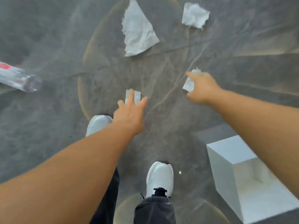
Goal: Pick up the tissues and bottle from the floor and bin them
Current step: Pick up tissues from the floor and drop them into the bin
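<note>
Two large crumpled white tissues lie on the grey floor ahead, one triangular (pixel 138 29) and one smaller (pixel 195 15) to its right. My right hand (pixel 201 88) is closed on a small tissue piece (pixel 189 83) near the floor. My left hand (pixel 131 113) reaches down with fingers spread over another small tissue piece (pixel 137 95), touching or just above it; I cannot tell which. A clear plastic bottle (pixel 17 77) with a red-and-white label lies on its side at the far left.
A white box-shaped block (pixel 242 172) stands at the lower right, close to my right arm. My two feet in white shoes (pixel 159 177) stand on the marbled grey floor (pixel 64 46) below my hands.
</note>
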Demonstrator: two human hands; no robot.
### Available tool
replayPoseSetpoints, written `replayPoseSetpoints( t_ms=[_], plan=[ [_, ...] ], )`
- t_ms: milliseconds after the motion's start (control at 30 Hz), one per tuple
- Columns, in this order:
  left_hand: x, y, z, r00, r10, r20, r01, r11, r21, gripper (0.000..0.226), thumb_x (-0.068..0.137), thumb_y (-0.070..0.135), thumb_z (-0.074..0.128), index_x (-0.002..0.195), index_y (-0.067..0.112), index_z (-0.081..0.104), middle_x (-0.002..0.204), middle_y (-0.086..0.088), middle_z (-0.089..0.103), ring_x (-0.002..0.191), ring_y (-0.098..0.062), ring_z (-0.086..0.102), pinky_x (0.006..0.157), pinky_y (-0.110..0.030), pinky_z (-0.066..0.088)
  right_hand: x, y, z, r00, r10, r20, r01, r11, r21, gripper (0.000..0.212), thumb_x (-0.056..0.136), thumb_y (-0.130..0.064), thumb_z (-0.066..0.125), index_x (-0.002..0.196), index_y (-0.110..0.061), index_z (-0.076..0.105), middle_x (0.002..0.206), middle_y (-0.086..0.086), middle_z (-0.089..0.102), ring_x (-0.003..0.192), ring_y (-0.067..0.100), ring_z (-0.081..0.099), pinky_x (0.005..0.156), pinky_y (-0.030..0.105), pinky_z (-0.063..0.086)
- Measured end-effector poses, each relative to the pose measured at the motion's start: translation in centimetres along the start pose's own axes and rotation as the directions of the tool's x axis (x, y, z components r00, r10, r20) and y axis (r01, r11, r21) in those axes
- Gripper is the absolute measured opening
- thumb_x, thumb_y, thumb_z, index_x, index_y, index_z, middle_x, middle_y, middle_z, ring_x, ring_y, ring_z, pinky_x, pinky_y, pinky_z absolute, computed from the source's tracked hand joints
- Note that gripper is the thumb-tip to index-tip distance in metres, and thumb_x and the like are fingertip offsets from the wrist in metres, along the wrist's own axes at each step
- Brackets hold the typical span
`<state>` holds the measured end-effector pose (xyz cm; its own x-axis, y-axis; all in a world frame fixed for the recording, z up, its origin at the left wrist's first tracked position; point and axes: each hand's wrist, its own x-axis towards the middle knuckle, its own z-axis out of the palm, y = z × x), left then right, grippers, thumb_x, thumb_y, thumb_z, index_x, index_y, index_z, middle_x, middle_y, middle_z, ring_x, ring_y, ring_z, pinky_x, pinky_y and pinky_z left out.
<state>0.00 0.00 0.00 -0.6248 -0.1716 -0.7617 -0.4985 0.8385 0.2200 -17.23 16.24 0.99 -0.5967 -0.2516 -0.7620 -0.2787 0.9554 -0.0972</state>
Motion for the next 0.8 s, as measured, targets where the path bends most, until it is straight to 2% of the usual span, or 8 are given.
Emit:
replayPoseSetpoints(
  t_ms=[67, 100, 233, 333, 400, 500, 667, 800],
  plan=[
    [1.8, -0.9, 1.8, 0.999, 0.025, -0.045, -0.018, 0.989, 0.146, 0.091, 0.071, 0.015, 0.069, 0.14, 0.04, 0.016, 0.158, -0.01, -0.008, 0.13, -0.046, 0.021, 0.078, -0.045, 0.045, 3.1, 0.4, 1.5, 0.994, 0.085, -0.074, -0.081, 0.995, 0.058, 0.079, 0.079, -0.018, 0.064, 0.146, -0.039, 0.026, 0.158, 0.013, 0.012, 0.141, 0.042, 0.021, 0.112, 0.049, 0.031],
    [2.5, -1.5, 2.9, 0.995, 0.071, -0.077, -0.049, 0.966, 0.256, 0.087, 0.069, 0.015, 0.069, 0.138, 0.035, 0.019, 0.156, -0.014, -0.002, 0.128, -0.046, 0.023, 0.079, -0.044, 0.046, 4.0, 0.4, 2.5, 0.987, 0.131, -0.096, -0.126, 0.99, 0.063, 0.078, 0.078, -0.017, 0.065, 0.14, -0.045, 0.028, 0.157, 0.01, 0.008, 0.139, 0.045, 0.018, 0.108, 0.053, 0.034],
    [3.6, -3.6, 4.3, 0.965, 0.245, -0.098, -0.194, 0.91, 0.366, 0.031, 0.075, 0.005, 0.064, 0.101, 0.01, 0.049, 0.119, -0.015, 0.043, 0.1, -0.035, 0.043, 0.055, -0.04, 0.041, 3.6, -0.6, 7.0, 0.961, 0.027, -0.275, -0.042, 0.998, -0.046, 0.043, 0.075, -0.001, 0.059, 0.113, -0.02, 0.05, 0.134, 0.018, 0.033, 0.116, 0.043, 0.041, 0.09, 0.051, 0.047],
    [3.2, -3.1, 1.8, 0.967, 0.241, 0.088, -0.256, 0.893, 0.37, 0.016, 0.081, 0.01, 0.059, 0.096, 0.008, 0.053, 0.109, -0.013, 0.048, 0.103, -0.034, 0.047, 0.064, -0.045, 0.048, 0.2, -0.9, 8.3, 0.99, 0.019, -0.141, 0.005, 0.985, 0.171, 0.017, 0.078, 0.003, 0.054, 0.085, -0.011, 0.061, 0.111, 0.02, 0.057, 0.1, 0.037, 0.057, 0.073, 0.031, 0.043],
    [1.9, -1.6, 0.1, 0.958, 0.242, 0.155, -0.284, 0.878, 0.384, 0.016, 0.08, 0.006, 0.056, 0.096, 0.008, 0.054, 0.105, -0.013, 0.049, 0.104, -0.034, 0.049, 0.072, -0.047, 0.05, -3.5, -0.7, 8.5, 0.998, 0.039, -0.058, -0.02, 0.951, 0.307, 0.026, 0.075, 0.003, 0.054, 0.065, -0.021, 0.053, 0.1, 0.019, 0.065, 0.095, 0.034, 0.061, 0.07, 0.028, 0.041],
    [-0.8, 2.8, -1.7, 0.948, 0.273, 0.165, -0.318, 0.856, 0.407, 0.019, 0.077, 0.004, 0.053, 0.095, 0.008, 0.055, 0.104, -0.012, 0.051, 0.104, -0.034, 0.049, 0.075, -0.045, 0.05, -10.2, 1.0, 7.5, 0.975, 0.188, -0.116, -0.089, 0.813, 0.575, 0.032, 0.069, 0.005, 0.048, 0.054, -0.021, 0.037, 0.086, 0.011, 0.055, 0.076, 0.032, 0.052, 0.06, 0.03, 0.034],
    [-7.6, 15.0, -1.4, 0.904, 0.39, 0.178, -0.426, 0.86, 0.281, 0.014, 0.079, 0.009, 0.049, 0.089, 0.011, 0.059, 0.1, -0.01, 0.055, 0.102, -0.033, 0.054, 0.072, -0.041, 0.048, -20.8, 8.5, 4.8, 0.763, 0.597, -0.248, -0.206, 0.588, 0.782, 0.026, 0.068, 0.005, 0.044, 0.061, -0.019, 0.035, 0.082, 0.007, 0.049, 0.072, 0.031, 0.047, 0.061, 0.039, 0.04],
    [-12.8, 26.1, 1.4, 0.844, 0.489, 0.222, -0.517, 0.851, 0.09, 0.018, 0.072, 0.006, 0.053, 0.089, 0.011, 0.059, 0.101, -0.011, 0.056, 0.098, -0.035, 0.055, 0.072, -0.039, 0.048, -26.8, 16.6, 5.1, 0.655, 0.746, -0.122, -0.336, 0.432, 0.837, 0.025, 0.071, 0.006, 0.044, 0.061, -0.016, 0.04, 0.089, 0.013, 0.054, 0.076, 0.028, 0.046, 0.064, 0.03, 0.031]
  ],
)
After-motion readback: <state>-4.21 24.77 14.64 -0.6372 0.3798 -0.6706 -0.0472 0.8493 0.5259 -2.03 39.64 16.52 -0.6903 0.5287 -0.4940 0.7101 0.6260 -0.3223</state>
